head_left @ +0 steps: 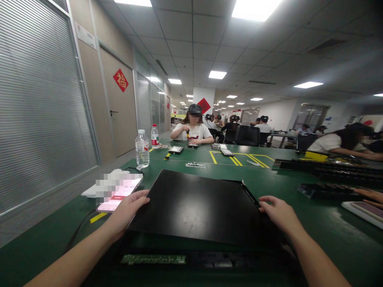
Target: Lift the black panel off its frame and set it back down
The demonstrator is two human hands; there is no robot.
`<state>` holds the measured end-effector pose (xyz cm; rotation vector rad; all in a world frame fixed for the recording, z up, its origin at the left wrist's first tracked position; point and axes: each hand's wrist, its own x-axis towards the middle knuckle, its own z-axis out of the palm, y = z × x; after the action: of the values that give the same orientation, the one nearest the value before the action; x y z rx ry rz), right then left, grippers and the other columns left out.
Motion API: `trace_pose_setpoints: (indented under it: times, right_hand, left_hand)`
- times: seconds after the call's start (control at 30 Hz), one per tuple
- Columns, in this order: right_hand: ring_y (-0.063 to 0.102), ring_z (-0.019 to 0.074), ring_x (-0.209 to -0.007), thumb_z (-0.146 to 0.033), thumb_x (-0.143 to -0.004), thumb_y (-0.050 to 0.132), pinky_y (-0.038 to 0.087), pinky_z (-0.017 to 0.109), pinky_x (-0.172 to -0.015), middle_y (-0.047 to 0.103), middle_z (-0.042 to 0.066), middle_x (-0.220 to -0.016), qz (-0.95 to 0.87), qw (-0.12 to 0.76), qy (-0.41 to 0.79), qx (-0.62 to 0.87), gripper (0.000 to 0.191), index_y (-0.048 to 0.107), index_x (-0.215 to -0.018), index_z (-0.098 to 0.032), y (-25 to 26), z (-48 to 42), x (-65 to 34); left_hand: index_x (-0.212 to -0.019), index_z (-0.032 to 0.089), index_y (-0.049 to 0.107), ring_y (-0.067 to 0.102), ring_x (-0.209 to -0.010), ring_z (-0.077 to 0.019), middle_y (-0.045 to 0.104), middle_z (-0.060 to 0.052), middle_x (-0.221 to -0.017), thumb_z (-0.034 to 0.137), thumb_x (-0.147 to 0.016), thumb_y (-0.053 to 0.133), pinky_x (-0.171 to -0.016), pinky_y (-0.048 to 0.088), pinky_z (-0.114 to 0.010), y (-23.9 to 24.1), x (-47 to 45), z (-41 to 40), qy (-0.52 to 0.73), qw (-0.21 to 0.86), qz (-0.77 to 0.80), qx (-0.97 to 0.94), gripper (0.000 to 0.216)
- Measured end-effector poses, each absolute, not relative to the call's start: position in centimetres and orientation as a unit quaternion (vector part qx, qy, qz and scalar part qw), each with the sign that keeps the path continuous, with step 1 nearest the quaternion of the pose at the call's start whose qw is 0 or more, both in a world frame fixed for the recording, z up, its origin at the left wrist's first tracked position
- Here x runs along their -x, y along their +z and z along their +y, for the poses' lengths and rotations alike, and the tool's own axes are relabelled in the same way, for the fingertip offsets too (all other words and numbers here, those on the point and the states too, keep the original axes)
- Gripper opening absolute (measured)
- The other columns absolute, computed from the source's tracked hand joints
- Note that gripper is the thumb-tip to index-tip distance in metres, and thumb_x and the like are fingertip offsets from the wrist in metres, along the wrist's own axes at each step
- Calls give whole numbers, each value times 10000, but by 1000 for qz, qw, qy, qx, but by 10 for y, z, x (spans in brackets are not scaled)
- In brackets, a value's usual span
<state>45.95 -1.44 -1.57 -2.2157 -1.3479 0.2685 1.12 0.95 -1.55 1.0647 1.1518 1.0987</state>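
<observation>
A flat black panel (191, 207), which looks like a display panel, lies tilted over a black frame (227, 259) directly before me. My left hand (128, 211) is closed on the panel's left edge, thumb and fingers pressed together there. At the right edge my right hand (277, 213) has its fingers bent round the side, beside a thin black edge strip (250, 193). Whether it also grips the frame's rim is hidden. A long green circuit board (154, 259) shows along the near side of the frame.
Left of the panel are a lit phone (119, 195), a white packet (103, 184) and a water bottle (142, 149). Across the green table (167, 166) a person (193, 127) handles a small drive. Black parts (317, 167) and another person's hand (371, 194) are at right.
</observation>
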Motion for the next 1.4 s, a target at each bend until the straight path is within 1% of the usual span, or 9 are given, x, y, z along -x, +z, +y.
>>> trace_pose_setpoints:
  times: [0.13,0.3,0.5,0.67,0.8,1.07,1.2,1.4]
  right_hand:
    - [616,189,-700,-347,-665,477,410,268,-595,698,21,-719,-503,251,105,820,324,665,-899,-224,-16,-14,-460]
    - [611,197,-692,-336,-663,489,412,275,-583,694,27,-720,-503,241,106,823,304,671,-880,-225,-14,-15,-458]
    - [608,198,-693,-322,-653,488,416,277,-592,691,35,-722,-503,249,111,820,304,675,-870,-220,-16,-15,-459]
    - [609,211,-738,-317,-654,477,416,291,-629,699,39,-767,-497,240,111,826,318,664,-889,-211,-14,-16,-456]
    - [610,212,-762,-296,-656,470,414,297,-655,702,29,-756,-496,241,114,826,309,663,-881,-209,-12,-16,-452]
    - [620,205,-767,-298,-667,473,415,288,-654,704,17,-730,-495,258,119,821,283,661,-861,-213,-14,-16,-454]
    - [623,204,-754,-302,-660,474,420,285,-639,704,17,-725,-492,263,122,821,287,662,-859,-215,-16,-15,-455]
    - [626,202,-757,-295,-648,487,428,277,-633,702,21,-723,-489,268,123,821,288,667,-858,-214,-16,-15,-455]
  left_hand:
    - [-1068,183,610,682,-658,-176,742,-24,-756,232,-715,589,-611,514,-261,-15,-13,8,459,574,496,-462,357]
    - [-1053,190,617,688,-716,-190,746,-31,-794,229,-704,604,-649,521,-271,-10,-15,5,458,564,505,-466,351]
    - [-1133,188,575,692,-741,-210,743,-45,-837,213,-717,586,-674,525,-306,-11,-14,5,453,572,501,-465,417]
    - [-1182,194,544,691,-768,-211,743,-40,-864,182,-723,562,-669,529,-301,-12,-13,6,455,578,498,-460,459]
    - [-1232,182,491,692,-760,-198,742,-50,-878,181,-725,577,-669,530,-284,-12,-13,7,467,564,510,-450,515]
    - [-1236,183,488,698,-742,-198,746,-55,-856,117,-712,582,-668,542,-287,-10,-17,8,472,604,488,-417,536]
    - [-1296,183,413,697,-760,-218,741,-76,-876,140,-706,601,-669,546,-310,-15,-14,10,475,600,490,-418,621]
    - [-1294,192,421,692,-801,-240,732,-90,-923,150,-693,607,-706,544,-345,-20,-10,13,469,630,457,-417,630]
